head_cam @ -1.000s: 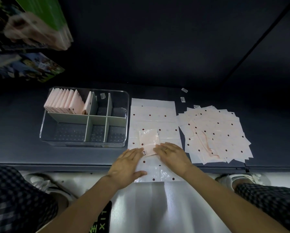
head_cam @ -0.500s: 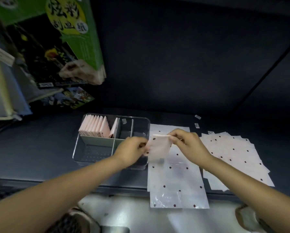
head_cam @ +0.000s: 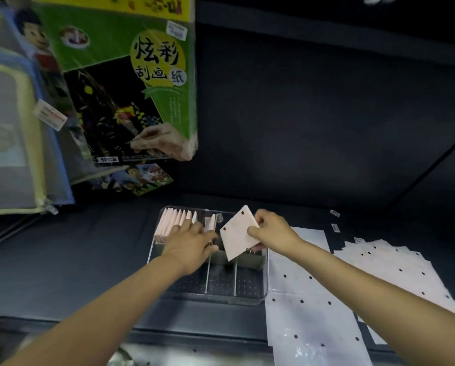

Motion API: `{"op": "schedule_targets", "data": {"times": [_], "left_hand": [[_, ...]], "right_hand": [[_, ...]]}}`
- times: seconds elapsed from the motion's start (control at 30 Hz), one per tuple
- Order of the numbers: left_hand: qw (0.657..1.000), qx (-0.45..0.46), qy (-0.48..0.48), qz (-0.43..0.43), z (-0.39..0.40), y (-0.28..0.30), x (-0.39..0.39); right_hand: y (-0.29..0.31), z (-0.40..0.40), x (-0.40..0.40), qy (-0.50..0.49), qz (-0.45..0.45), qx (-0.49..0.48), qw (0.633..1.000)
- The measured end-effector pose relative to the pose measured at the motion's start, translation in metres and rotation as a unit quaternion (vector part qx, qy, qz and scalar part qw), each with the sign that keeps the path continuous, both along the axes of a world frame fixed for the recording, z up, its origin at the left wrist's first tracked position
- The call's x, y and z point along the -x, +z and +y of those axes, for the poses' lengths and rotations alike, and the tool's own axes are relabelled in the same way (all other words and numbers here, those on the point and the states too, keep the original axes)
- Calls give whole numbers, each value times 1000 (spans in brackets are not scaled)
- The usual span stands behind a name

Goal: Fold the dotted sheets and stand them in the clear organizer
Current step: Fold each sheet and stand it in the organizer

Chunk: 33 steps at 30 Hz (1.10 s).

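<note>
From my head camera, my right hand (head_cam: 270, 231) pinches the folded dotted sheet (head_cam: 238, 235) by its right edge, thumb on the near face, holding it tilted above the middle of the clear organizer (head_cam: 265, 273). My left hand (head_cam: 192, 241) lies flat with fingers spread over the far-left compartment, pressing against the row of folded sheets (head_cam: 175, 220) that already stand there; it holds nothing. To the right of the organizer a long dotted sheet (head_cam: 308, 299) lies flat on the dark surface (head_cam: 62, 260), and further right sits a loose pile of unfolded sheets (head_cam: 395, 270).

I judge the folded piece to be very light and thin, soft enough to bow or spring open if gripped loosely, and probably a little slick. Pinching it near the folded edge should keep the layers shut while I slide it in beside the row, with my left hand keeping the others from toppling.
</note>
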State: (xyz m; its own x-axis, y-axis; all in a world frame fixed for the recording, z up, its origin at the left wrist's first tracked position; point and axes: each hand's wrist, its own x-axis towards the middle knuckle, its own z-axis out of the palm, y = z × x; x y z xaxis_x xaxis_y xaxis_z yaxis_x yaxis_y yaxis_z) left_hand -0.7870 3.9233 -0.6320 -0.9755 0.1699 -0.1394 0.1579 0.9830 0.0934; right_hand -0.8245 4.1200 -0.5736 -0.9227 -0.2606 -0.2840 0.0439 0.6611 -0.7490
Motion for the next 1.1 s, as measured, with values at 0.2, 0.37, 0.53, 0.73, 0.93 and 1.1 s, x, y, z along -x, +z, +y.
{"op": "schedule_targets", "data": {"times": [0.2,0.37,0.53,0.73,0.93,1.1], "left_hand": [[998,36,23,37,-14,-6,9],[997,44,40,52,-32,-8,7],[997,27,28,72,-33,-14,3],[997,-26,11,76,-30,-16,1],[988,-75,18,132,-32,-17,-4],[989,-58,-14,135,-30,-19,-9]], "right_hand": [[-12,-19,16,-63,-83,96,990],[-24,-45,25,-70,-87,104,988],[-33,-72,33,-50,-51,29,997],[-43,-102,30,6,0,-93,996],[-55,-105,26,-49,-30,-61,996],[-59,-86,17,-46,-59,30,997]]}}
